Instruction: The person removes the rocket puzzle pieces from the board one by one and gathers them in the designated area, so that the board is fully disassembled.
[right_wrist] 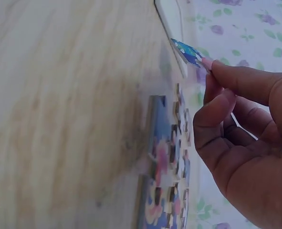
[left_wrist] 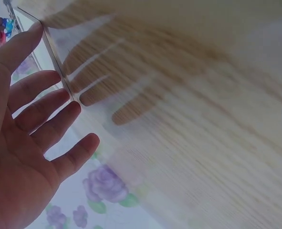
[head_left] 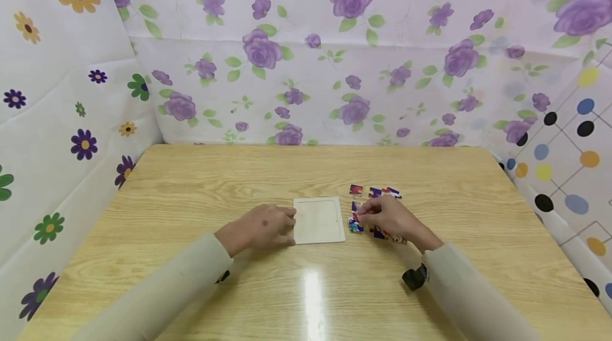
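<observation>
A pale square puzzle tray [head_left: 317,220] with a raised rim lies flat on the table. Along its left edge rests my left hand [head_left: 272,227], fingers spread and fairly straight; in the left wrist view the thumb and fingertips [left_wrist: 68,95] meet the tray's edge. My right hand [head_left: 389,218] pinches a blue jigsaw puzzle piece [right_wrist: 187,52] between thumb and forefinger, lifted off the table just right of the tray. Under and around that hand lie several loose puzzle pieces [head_left: 356,189], partly hidden by it.
The wooden table [head_left: 229,171] is bounded by flowered cloth [head_left: 268,96] behind and patterned cloth at both sides. A black wrist device [head_left: 415,277] sits on the right forearm. Light glares on the table's front middle.
</observation>
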{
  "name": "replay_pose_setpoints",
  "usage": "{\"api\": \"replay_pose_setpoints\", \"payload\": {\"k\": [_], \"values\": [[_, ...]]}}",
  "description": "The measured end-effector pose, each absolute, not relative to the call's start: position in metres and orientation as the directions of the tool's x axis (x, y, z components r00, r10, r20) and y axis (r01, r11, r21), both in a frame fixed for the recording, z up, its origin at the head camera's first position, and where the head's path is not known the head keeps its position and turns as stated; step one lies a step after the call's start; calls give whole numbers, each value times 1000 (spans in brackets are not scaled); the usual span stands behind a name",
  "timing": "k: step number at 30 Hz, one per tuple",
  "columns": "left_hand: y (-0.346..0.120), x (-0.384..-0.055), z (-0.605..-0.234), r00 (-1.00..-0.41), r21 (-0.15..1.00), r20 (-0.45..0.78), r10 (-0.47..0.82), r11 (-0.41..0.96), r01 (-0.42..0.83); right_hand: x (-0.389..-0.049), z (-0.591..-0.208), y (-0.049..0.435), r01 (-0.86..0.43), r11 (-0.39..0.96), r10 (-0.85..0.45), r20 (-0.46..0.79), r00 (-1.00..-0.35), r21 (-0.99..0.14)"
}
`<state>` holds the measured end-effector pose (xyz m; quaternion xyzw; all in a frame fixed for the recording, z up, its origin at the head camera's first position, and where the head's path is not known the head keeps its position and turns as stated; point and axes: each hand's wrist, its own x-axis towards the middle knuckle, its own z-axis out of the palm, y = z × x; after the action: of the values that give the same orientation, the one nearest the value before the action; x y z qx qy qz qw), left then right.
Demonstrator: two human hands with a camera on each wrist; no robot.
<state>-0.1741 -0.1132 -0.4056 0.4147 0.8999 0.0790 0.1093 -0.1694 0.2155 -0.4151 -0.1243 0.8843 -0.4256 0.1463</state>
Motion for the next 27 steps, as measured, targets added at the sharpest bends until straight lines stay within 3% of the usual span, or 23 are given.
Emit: {"api": "replay_pose_setpoints", "payload": {"k": [22, 27], "values": [[-121, -168, -409, -617, 246, -53, 786, 609, 754, -160, -420, 226, -115, 733, -286, -150, -946, -670], [-125, -164, -404, -675, 185, -40, 737, 669, 720, -149, -417, 242, -201, 778, -307, -82, -948, -595]]}}
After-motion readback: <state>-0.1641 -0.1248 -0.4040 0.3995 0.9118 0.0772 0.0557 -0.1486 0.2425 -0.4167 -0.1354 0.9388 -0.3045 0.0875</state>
